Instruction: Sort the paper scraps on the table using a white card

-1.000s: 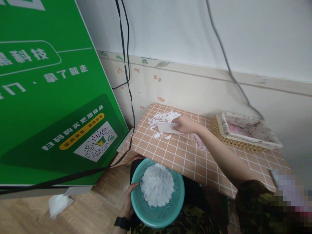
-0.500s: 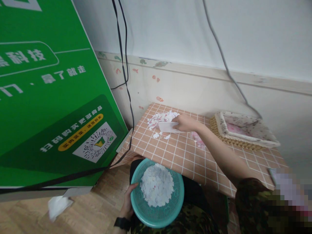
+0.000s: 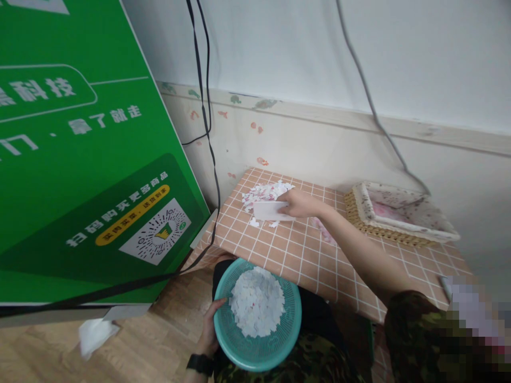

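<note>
My right hand (image 3: 299, 203) is closed on a flat white card-like scraper (image 3: 265, 210), held on edge over the checked tablecloth. Just behind the scraper lies a pile of torn white and pinkish paper scraps (image 3: 263, 192), and a few loose bits sit in front of it. On my lap rests a teal plastic strainer basket (image 3: 293, 319) with a heap of white paper scraps (image 3: 257, 302) inside. The fingers of my left hand (image 3: 211, 324) grip its left rim. Under my right forearm, some pink material (image 3: 324, 230) partly shows.
A lined wicker basket (image 3: 403, 234) stands at the table's back right. The brown checked table (image 3: 295, 255) meets the wall. At left rises a green printed panel (image 3: 99, 159), with black cables (image 3: 211, 154) hanging beside it. A white bag-like item (image 3: 96, 336) lies on the floor.
My right hand and the white scraper have shifted slightly left, along the front of the scrap pile. My left hand and the strainer basket stay in place.
</note>
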`<state>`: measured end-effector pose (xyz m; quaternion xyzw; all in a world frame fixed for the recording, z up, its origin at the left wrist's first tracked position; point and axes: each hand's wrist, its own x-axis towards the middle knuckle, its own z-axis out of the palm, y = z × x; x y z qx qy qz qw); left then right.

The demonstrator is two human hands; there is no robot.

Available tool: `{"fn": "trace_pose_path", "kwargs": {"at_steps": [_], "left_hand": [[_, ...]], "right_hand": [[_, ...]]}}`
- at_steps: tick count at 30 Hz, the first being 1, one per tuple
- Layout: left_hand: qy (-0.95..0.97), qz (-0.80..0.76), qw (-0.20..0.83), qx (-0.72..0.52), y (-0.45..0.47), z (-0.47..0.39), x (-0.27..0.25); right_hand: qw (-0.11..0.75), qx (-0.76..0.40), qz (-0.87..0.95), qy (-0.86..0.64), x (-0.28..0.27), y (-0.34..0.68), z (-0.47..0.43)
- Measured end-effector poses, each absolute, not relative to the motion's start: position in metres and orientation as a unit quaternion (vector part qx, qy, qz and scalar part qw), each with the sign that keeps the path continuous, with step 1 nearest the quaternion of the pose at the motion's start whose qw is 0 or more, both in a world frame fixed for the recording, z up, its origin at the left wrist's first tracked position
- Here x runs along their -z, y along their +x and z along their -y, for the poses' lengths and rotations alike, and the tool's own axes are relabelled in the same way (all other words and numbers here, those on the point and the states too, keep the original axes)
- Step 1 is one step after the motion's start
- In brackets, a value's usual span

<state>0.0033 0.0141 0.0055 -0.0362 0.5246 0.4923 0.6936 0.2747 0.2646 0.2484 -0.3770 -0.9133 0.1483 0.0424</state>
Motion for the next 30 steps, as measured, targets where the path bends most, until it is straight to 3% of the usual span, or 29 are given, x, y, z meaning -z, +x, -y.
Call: {"fn": "trace_pose_path", "kwargs": {"at_steps": [19, 24, 30], "left_hand": [[-0.035, -0.504, 0.713, -0.487, 0.002, -0.014, -0.002], [-0.043, -0.507, 0.711, -0.486, 0.003, -0.014, -0.003], [-0.041, -0.507, 0.71, -0.488, 0.003, -0.015, 0.0]], "right_hand": [[0.058, -0.171, 0.907, -0.382, -0.242, 0.279, -0.257], [0.023, -0.203, 0.904, -0.375, -0.255, 0.29, -0.262], [0.052, -0.181, 0.9, -0.393, -0.264, 0.3, -0.263]]}}
